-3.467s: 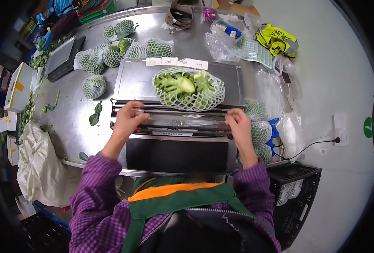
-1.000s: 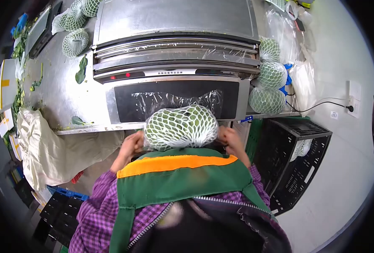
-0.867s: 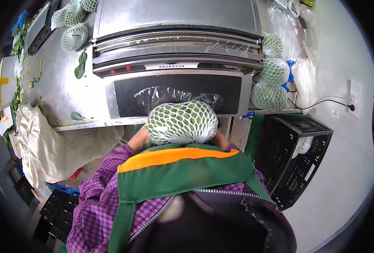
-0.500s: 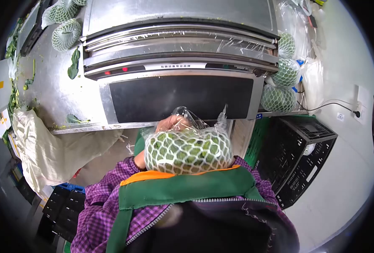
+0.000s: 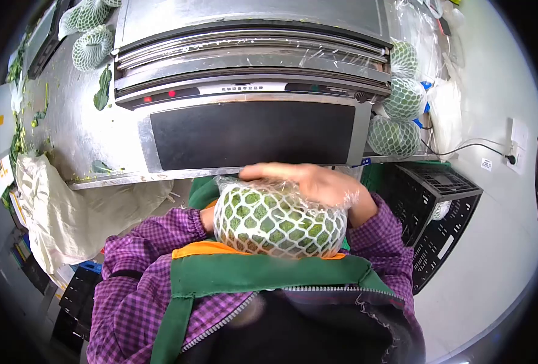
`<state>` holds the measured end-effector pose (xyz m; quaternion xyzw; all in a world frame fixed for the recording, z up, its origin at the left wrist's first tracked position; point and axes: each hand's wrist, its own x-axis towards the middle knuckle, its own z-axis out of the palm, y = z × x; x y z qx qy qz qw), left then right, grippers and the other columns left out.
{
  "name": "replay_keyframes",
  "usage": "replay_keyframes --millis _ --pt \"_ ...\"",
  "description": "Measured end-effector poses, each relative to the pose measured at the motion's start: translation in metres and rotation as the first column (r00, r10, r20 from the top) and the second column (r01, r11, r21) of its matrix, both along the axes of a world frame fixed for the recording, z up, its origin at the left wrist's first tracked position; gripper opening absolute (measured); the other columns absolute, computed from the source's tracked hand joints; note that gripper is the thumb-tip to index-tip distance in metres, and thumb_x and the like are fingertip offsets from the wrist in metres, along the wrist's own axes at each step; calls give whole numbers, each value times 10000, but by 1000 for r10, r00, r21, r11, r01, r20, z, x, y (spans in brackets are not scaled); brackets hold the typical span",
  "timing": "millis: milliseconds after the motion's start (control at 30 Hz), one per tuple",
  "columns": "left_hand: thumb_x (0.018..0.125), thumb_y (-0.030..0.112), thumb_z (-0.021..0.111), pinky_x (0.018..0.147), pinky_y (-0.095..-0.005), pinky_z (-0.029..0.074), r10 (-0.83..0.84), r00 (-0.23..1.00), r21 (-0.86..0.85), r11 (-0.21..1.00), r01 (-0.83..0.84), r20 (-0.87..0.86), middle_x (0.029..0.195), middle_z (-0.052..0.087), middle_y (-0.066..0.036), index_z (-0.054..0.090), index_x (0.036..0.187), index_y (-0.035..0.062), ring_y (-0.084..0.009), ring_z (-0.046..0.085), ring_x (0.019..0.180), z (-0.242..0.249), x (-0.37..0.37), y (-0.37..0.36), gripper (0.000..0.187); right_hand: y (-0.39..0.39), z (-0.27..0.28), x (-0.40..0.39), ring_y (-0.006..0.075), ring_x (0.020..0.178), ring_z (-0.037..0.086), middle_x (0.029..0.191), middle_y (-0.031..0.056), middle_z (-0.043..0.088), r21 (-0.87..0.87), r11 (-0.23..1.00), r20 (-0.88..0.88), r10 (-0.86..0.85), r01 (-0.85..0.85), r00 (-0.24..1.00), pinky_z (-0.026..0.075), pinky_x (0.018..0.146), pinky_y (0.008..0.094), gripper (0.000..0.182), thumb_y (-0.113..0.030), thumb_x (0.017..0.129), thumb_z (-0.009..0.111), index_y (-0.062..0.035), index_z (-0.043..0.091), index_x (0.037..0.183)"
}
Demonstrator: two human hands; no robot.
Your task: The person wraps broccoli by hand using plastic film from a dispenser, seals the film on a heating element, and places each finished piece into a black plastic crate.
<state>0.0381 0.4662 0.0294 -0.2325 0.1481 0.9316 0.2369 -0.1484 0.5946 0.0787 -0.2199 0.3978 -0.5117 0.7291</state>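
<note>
Right hand point(image 5: 317, 185) lies flat, grip open, on film over netted broccoli point(image 5: 278, 221) at chest; left hand hidden behind it, grip unclear. Wrapping machine point(image 5: 250, 115) at 12 on steel tabletop point(image 5: 81, 139); black crate point(image 5: 439, 218) at 3 on the floor.

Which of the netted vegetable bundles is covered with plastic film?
The netted bundle under the right hand, close to the apron; the bundles beside the machine show only net.
</note>
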Motion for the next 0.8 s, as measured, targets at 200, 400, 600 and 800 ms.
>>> replay_keyframes --millis 200,400,600,800 --pt "968 457 383 949 -333 440 -40 999 -37 999 40 23 1244 527 -161 567 1117 -28 -214 542 1112 8 -1 1 540 32 43 -2 342 1306 361 1385 207 405 -315 881 -777 -27 -352 629 271 1077 411 750 -532 836 559 -29 398 1368" --pt "971 455 382 939 -313 449 -156 988 -139 978 157 16 1251 521 -156 572 1102 -26 -206 542 1114 5 -32 17 534 59 14 18 326 1180 512 1251 200 545 -248 944 -514 -318 216 796 385 993 383 530 -246 774 661 -1 547 1229" --pt "934 593 289 1040 -438 358 195 980 -247 948 -200 -46 1334 451 -193 439 1270 29 -300 424 1254 42 -36 -1 673 102 22 29 246 1147 525 1247 179 548 -32 888 -409 -431 459 804 390 988 352 583 -231 802 656 -9 467 1307" --pt "902 481 455 1053 -389 312 -282 864 -794 576 -195 -417 1333 440 -220 428 1273 -52 -288 447 1229 72 -73 47 650 160 28 75 232 1155 487 1220 152 521 260 487 -394 -734 834 552 364 1010 338 786 -401 726 745 -12 404 1318"
